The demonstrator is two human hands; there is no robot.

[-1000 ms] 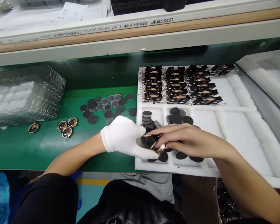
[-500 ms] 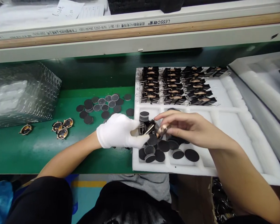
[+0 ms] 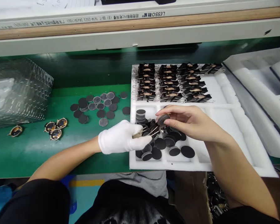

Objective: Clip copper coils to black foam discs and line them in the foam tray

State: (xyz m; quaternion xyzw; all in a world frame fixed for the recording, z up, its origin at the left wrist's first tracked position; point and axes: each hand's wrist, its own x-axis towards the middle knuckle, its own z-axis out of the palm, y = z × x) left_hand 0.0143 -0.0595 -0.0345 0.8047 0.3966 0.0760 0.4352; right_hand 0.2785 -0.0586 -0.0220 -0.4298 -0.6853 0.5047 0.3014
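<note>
We pinched a binder clip (image 3: 151, 130) in our gloved left hand (image 3: 121, 138), our right hand's (image 3: 189, 123) fingers gripping a dark disc (image 3: 163, 119) over the foam tray (image 3: 226, 124); clipped rows (image 3: 170, 82) filled its back, many loose discs (image 3: 168, 146) remained.

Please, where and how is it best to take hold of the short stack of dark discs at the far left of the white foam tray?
Probably take the stack of dark discs by its round side wall, fingers coming down from above and closing on opposite edges. It stands upright in the white foam tray, its top bare. The left hand and right hand work just beside it.
</note>
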